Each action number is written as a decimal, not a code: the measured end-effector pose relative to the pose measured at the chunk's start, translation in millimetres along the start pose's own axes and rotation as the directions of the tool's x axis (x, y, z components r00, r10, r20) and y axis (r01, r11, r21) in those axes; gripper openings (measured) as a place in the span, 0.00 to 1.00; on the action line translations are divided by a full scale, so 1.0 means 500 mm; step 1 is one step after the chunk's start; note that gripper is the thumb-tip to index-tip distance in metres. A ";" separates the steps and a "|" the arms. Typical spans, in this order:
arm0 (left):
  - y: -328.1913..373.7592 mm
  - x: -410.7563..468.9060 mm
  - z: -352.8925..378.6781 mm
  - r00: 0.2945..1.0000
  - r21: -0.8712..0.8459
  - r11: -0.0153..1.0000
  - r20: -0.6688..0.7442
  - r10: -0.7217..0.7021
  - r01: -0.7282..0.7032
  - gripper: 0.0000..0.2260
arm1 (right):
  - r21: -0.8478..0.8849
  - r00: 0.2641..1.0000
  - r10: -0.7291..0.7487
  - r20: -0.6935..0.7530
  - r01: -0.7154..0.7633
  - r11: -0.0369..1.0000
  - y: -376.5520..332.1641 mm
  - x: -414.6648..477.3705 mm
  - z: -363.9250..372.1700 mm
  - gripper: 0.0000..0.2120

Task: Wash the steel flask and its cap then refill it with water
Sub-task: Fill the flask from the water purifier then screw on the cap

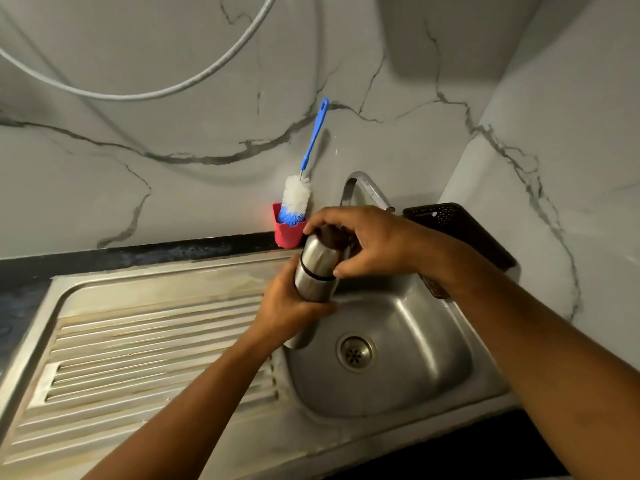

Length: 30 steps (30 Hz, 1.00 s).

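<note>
The person stands at the sink (426, 358) with the steel flask (311, 289) held in the air over the left edge of the basin, tilted so that its top leans away toward the wall. The left hand (289, 306) is wrapped round the lower body, fingers curled tight about it. The right hand (370, 245) sits over the top, fingers bent down over the cap (317, 252) and the thumb pressed just beside the dark seam where cap meets body. It looks like a twisting grip to me.

As far as I can judge, the job has barely begun: the cap appears to be on, the seam closed, so this would be the unscrewing. No water runs from the tap (363, 183), and the basin and the ribbed drainboard (156, 341) show no suds that I can make out. The bottle brush (298, 197) stands untouched in its red holder (289, 235) against the wall, just behind the flask.

Left to do, then, is nearly everything — taking the cap off, washing both pieces, rinsing, and refilling.
</note>
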<state>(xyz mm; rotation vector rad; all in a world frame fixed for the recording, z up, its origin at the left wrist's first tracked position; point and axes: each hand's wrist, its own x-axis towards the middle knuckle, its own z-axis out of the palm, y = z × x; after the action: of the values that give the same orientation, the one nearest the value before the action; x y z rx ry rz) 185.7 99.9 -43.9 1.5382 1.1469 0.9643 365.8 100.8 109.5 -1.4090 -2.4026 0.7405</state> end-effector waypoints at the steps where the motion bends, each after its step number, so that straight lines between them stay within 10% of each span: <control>1: -0.001 -0.001 -0.002 1.000 -0.008 1.000 -0.004 0.001 -0.001 0.40 | -0.020 1.000 0.002 0.015 -0.002 1.000 -0.001 0.004 0.003 0.30; 12: 0.009 -0.028 -0.012 0.999 -0.009 1.000 -0.041 -0.021 0.021 0.32 | -0.452 0.903 0.263 -0.341 -0.403 0.796 -0.073 0.022 0.070 0.36; 18: 0.019 -0.031 -0.030 1.000 -0.051 0.998 0.000 -0.028 0.028 0.33 | 0.356 0.988 0.138 0.076 -0.156 0.921 -0.023 0.004 0.047 0.46; 22: 0.033 -0.031 -0.036 0.993 -0.029 0.999 0.112 -0.024 0.027 0.34 | 0.464 0.997 -0.013 0.074 -0.023 0.885 -0.003 0.008 0.054 0.43; 26: 0.042 -0.034 -0.016 1.000 -0.058 0.998 0.016 0.010 -0.009 0.32 | 0.500 0.950 0.113 -0.290 0.049 0.865 -0.022 0.015 0.106 0.25; 30: 0.046 -0.033 0.001 0.995 -0.057 0.994 -0.060 0.086 -0.089 0.30 | 0.401 0.664 0.321 -0.675 -0.034 0.915 -0.067 0.018 0.200 0.29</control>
<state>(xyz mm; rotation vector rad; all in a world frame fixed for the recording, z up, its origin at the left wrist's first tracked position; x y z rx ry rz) 187.1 81.5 -22.6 1.5316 1.0880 1.0982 290.5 65.7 44.0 -1.4309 -1.4316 0.4751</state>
